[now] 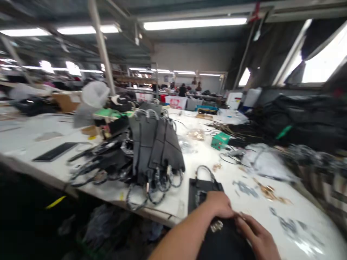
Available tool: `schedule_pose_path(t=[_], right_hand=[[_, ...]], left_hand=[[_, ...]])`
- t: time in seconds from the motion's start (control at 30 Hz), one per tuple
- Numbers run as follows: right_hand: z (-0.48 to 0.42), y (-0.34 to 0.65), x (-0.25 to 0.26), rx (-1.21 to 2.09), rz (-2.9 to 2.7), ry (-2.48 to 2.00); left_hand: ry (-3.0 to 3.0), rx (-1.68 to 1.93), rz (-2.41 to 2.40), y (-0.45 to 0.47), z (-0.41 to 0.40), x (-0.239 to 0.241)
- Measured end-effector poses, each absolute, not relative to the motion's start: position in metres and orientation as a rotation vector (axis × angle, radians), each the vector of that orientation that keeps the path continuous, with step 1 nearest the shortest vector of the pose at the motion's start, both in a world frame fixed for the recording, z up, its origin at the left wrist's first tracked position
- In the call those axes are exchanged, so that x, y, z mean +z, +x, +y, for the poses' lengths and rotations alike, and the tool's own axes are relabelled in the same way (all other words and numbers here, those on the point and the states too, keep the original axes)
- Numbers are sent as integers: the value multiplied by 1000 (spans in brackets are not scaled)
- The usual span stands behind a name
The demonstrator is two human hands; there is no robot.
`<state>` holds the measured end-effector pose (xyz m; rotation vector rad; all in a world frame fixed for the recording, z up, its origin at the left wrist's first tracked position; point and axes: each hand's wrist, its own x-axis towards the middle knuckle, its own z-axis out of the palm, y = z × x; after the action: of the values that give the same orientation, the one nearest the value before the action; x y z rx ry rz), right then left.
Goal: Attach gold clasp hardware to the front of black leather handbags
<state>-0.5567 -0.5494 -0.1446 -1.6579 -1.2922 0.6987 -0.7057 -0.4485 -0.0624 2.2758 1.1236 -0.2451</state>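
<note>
A black handbag piece (206, 186) with a curved handle lies at the table's front edge, partly covered by my hands and forearm. My left hand (221, 204) is closed over it, fingers bent toward the right. Against its fingertips, my right hand (256, 231) is closed too, thumb and fingers pinched together. What sits between the fingertips is too small and blurred to make out. Just below my left hand, a shiny gold-coloured metal fitting (217, 226) rests on the black material (225, 242).
Left of my hands, several black bag pieces with handles (154, 144) are piled up. Small metal parts (245, 188) and gold-coloured fittings (268, 191) lie scattered on the white table (162, 209). A green box (220, 141) with wires stands farther back, near a plastic bag (265, 162).
</note>
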Motion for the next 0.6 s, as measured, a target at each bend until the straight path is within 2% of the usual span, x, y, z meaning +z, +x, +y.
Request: schedule_pose_path(t=[0.1, 0.27, 0.6], right_hand=[[-551, -543, -142, 870, -1319, -1557], [-547, -538, -146, 780, -1407, -1463], [-551, -534, -158, 846, -1223, -1599]], left_hand=[[2321, -226, 1040, -689, -434, -80], [2282, -227, 1036, -681, -413, -107], [2201, -293, 1127, -671, -405, -105]])
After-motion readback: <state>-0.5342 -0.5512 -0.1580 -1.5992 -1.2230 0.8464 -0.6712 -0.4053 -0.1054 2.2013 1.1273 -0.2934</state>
